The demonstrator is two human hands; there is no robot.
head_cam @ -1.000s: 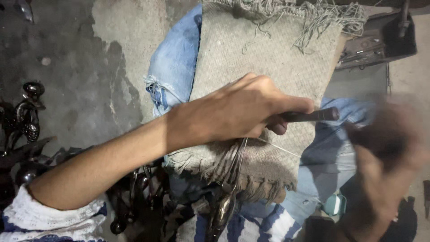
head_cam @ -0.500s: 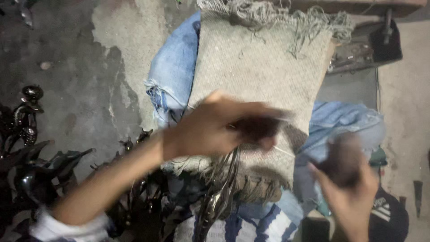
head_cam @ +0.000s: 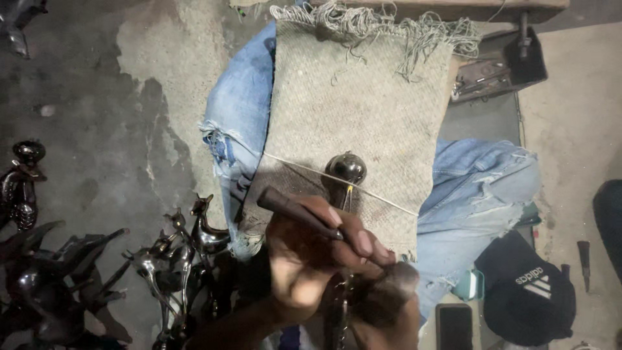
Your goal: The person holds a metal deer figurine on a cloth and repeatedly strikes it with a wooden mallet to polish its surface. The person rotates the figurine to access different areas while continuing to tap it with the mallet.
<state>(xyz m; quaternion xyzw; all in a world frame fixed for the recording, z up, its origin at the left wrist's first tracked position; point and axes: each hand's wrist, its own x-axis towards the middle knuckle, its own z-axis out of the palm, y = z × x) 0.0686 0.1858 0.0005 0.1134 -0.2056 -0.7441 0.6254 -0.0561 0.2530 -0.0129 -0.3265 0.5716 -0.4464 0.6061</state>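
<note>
Dark tool handle [head_cam: 295, 212] is clenched in left hand [head_cam: 311, 259]; right hand [head_cam: 389, 291] blurred, grip can't be told. Dark carved figurine [head_cam: 345, 170], just beyond fingers, should be steadied on woven cloth [head_cam: 363, 110] w/ short strokes.

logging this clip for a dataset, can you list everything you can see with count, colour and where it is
woven mat: one, grey-beige with a frayed top edge, spread over the lap in the centre
jeans: one pair, faded blue, under the mat
dark figurine: one, glossy black, rounded top showing above the hands on the mat
thin string: one, pale, running across the mat
tool: one, dark handle, gripped above the figurine
animal carvings: several, glossy black, on the floor at lower left
tool tray: one, dark, upper right
cap: one, black, lower right
phone: one, black, bottom edge beside the cap
left hand: one, fingers wrapped round the tool
right hand: one, blurred, below the left
</note>
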